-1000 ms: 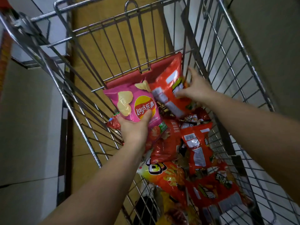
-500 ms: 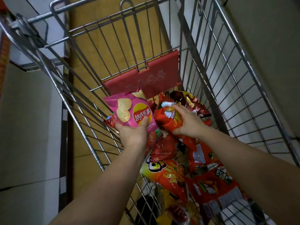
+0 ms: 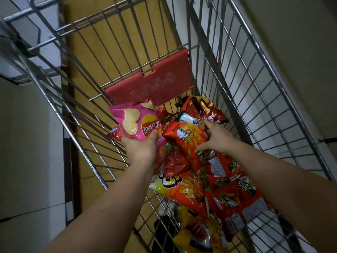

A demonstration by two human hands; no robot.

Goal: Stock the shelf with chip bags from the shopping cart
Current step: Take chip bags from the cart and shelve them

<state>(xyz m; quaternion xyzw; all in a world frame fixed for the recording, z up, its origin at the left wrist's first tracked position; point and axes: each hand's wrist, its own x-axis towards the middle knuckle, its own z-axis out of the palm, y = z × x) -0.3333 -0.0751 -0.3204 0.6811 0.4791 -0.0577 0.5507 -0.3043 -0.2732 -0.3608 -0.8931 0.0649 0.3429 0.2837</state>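
Pink chip bag sits pinched in the left hand. Right hand rests, fingers spread, on an orange bag in the cart.

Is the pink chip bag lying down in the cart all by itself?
No, the left hand grips the pink chip bag by its lower edge, thumb on the front, and holds it up above the cart's pile.

pink chip bag: "Lay's" + Chinese characters "乐事", yellow-red roundel | red plastic flap on cart: "NO" above crossed circles, inverted | other bag print illegible
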